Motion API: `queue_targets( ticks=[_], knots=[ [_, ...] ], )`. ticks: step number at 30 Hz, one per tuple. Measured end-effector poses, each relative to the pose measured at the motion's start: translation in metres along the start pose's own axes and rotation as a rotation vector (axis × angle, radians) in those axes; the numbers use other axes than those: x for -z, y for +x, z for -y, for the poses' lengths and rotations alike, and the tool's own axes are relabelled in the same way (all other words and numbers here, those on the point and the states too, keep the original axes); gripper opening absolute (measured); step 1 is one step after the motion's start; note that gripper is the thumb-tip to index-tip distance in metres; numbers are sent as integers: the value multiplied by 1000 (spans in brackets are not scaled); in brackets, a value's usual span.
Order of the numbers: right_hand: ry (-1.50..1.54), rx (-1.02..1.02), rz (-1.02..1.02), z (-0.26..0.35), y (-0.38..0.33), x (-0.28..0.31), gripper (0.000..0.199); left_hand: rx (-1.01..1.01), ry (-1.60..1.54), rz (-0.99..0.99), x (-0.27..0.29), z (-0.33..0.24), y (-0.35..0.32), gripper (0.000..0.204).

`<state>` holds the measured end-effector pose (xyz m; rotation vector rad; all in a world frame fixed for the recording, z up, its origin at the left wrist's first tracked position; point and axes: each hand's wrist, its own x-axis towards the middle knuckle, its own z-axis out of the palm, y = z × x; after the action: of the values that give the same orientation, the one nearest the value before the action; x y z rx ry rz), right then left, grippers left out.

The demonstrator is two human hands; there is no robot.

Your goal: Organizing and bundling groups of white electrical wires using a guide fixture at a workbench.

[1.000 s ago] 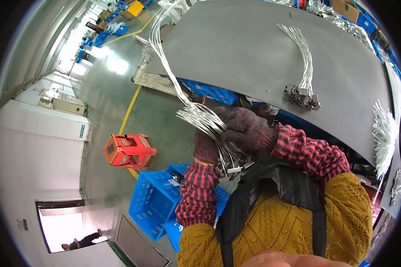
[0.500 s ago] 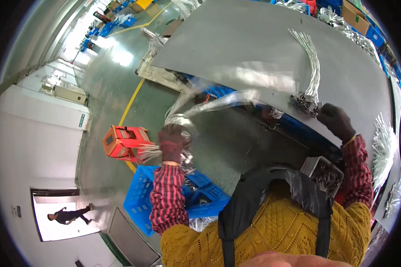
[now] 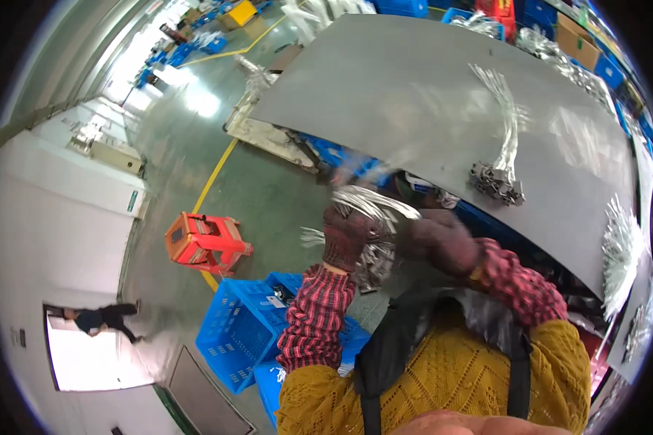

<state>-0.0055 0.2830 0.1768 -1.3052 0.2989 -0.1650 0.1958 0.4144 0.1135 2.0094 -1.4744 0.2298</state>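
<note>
Head view, looking down past a mustard knit jumper (image 3: 442, 377) and dark apron straps (image 3: 384, 362). Both hands wear dark red work gloves over plaid sleeves (image 3: 312, 319) and meet in front of the chest, just off the near edge of a large grey table (image 3: 413, 94). The left hand (image 3: 347, 235) has its fingers curled shut around a bundle of silvery wire leads (image 3: 374, 206), gripping it near one end so the loose lengths fan out above and to the right of the fist; probably it is held there so that the strands stay gathered. The right hand (image 3: 439, 243) sits just beside the left, against the same bundle, but it is motion-blurred and whether its fingers close on the wires cannot be told. The bundle reads as many thin pale strands, glossy, smeared by movement, with a darker clump of end fittings hanging below the left fist. On the table, well apart from the hands, lies a second wire harness (image 3: 502, 138) with grey connector blocks at its near end, laid out straight. More pale wire bundles (image 3: 620, 246) hang over the table's right edge. Below left, blue plastic crates (image 3: 243, 333) stand on the green floor near a red stool (image 3: 203, 243). A distant person (image 3: 101, 319) walks by a doorway.
</note>
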Motion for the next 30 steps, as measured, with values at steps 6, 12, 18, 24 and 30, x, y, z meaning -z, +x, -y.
queue_targets(
  ticks=[6,12,18,24,30],
  knots=[
    [-607,-316,-24,53,-107,110,49,278,51,-6,72,14,-8,29],
    [-541,-41,-310,-10,-81,96,41,492,-394,87,0,10,11,26],
    [-337,231,-359,-32,-43,86,37,33,-113,-299,-162,-76,33,27],
    [-679,-148,-160,65,-229,165,29,-68,-355,180,-106,-147,82,24],
    [-1616,-533,-840,-15,-460,330,30,49,-608,291,-211,-245,117,21]
  ],
)
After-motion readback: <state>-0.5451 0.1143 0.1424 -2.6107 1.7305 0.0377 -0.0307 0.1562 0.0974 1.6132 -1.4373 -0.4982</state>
